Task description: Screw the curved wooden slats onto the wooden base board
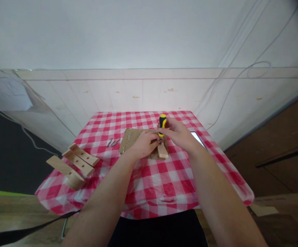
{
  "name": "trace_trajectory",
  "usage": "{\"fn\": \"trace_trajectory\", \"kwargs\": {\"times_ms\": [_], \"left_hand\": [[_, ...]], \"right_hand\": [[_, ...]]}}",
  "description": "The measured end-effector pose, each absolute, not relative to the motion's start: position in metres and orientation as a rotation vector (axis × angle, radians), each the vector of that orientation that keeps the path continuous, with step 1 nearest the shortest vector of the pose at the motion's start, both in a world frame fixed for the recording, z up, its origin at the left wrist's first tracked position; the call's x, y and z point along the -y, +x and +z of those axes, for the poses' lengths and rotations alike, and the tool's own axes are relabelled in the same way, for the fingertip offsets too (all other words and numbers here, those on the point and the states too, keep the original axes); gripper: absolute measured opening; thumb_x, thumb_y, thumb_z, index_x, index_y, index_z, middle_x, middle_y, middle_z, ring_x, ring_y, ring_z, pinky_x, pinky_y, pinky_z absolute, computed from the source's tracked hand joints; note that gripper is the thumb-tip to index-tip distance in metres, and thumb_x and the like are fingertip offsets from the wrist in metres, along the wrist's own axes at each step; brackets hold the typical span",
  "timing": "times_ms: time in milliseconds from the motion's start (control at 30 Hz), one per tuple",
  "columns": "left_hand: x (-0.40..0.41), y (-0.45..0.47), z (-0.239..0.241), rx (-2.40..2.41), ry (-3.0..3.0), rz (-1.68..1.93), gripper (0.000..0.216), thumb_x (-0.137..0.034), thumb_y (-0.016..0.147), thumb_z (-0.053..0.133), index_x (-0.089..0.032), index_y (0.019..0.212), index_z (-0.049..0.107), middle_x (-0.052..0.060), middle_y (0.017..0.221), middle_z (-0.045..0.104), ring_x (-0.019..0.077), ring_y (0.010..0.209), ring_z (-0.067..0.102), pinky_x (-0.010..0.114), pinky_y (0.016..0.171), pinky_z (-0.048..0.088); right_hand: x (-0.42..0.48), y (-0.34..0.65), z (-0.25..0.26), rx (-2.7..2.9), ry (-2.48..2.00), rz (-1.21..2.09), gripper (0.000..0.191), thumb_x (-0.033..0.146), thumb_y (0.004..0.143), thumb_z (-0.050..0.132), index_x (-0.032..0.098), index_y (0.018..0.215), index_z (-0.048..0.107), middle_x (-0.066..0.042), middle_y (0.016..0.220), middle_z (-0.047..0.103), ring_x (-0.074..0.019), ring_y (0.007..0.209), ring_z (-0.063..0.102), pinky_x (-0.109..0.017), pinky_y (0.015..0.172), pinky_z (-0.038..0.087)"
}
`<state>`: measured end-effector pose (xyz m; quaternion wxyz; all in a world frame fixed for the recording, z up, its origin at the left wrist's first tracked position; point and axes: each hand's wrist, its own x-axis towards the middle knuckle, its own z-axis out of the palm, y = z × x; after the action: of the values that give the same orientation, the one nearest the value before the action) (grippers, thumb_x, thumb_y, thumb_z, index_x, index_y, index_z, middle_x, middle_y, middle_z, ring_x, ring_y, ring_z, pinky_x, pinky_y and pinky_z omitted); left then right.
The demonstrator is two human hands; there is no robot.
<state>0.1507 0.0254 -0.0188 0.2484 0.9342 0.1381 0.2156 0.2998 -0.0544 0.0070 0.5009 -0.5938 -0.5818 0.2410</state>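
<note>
A yellow and black screwdriver (pixel 162 122) stands upright, tip down, over a small light wooden block (pixel 162 151). My right hand (pixel 178 133) is closed around its handle from the right side. My left hand (pixel 146 143) reaches in from the left, its fingers bent together by the screwdriver's tip and the block. What those fingers pinch is hidden. Under the block and my left hand lies a worn brown board (pixel 129 137) with small marks on it. Several metal screws (pixel 113 142) lie on the cloth left of the board.
Wooden pieces with drilled holes (pixel 80 159) and a rounded wooden piece (pixel 74 180) rest at the table's left. A phone (pixel 197 138) lies right of my right hand. The red-and-white checked tablecloth (pixel 156 187) covers the table, which meets a white panelled wall (pixel 128 96).
</note>
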Motion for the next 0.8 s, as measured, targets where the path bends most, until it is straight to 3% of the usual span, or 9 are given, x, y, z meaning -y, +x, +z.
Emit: {"fn": "trace_trajectory", "kwargs": {"times_ms": [100,267,367,533,800], "left_hand": [[-0.0249,0.1503,-0.0177,-0.373,2.550,0.571,0.017,-0.012,0.084,0.052,-0.017,0.080,0.068,0.005,0.090,0.070,0.0179,0.090,0.061,0.032,0.087,0.045],[-0.0244,0.1501,-0.0175,-0.390,2.557,0.571,0.015,-0.015,0.085,0.053,-0.017,0.080,0.067,0.004,0.091,0.070,0.0177,0.090,0.060,0.032,0.087,0.045],[-0.0250,0.1507,-0.0182,-0.380,2.554,0.579,0.016,-0.016,0.086,0.053,-0.016,0.079,0.067,0.005,0.093,0.070,0.0179,0.090,0.061,0.032,0.086,0.045],[-0.0253,0.1513,-0.0172,-0.336,2.533,0.566,0.016,-0.012,0.085,0.052,-0.016,0.077,0.066,0.004,0.094,0.070,0.0171,0.090,0.061,0.031,0.087,0.044],[-0.0230,0.1496,-0.0149,-0.408,2.547,0.549,0.015,-0.014,0.084,0.053,-0.016,0.077,0.066,0.005,0.089,0.069,0.0176,0.089,0.060,0.031,0.085,0.045]], "right_hand": [[0.0546,0.3026,0.0068,1.434,-1.419,0.607,0.019,0.039,0.079,0.061,0.021,0.085,0.057,-0.001,0.082,0.063,-0.0181,0.078,0.059,-0.034,0.070,0.046],[0.0529,0.3002,0.0072,1.313,-1.619,0.407,0.037,0.046,0.066,0.073,0.021,0.083,0.052,0.001,0.074,0.059,-0.0168,0.067,0.054,-0.032,0.060,0.043],[0.0527,0.2992,0.0076,1.334,-1.603,0.422,0.032,0.047,0.070,0.069,0.020,0.082,0.055,-0.001,0.076,0.061,-0.0167,0.068,0.055,-0.032,0.062,0.043],[0.0547,0.3025,0.0083,1.371,-1.438,0.594,0.017,0.034,0.080,0.057,0.020,0.086,0.063,-0.003,0.086,0.067,-0.0188,0.080,0.061,-0.034,0.073,0.046],[0.0528,0.3037,0.0066,1.335,-1.618,0.381,0.034,0.049,0.069,0.070,0.020,0.078,0.054,0.000,0.072,0.058,-0.0166,0.067,0.054,-0.031,0.060,0.041]]}}
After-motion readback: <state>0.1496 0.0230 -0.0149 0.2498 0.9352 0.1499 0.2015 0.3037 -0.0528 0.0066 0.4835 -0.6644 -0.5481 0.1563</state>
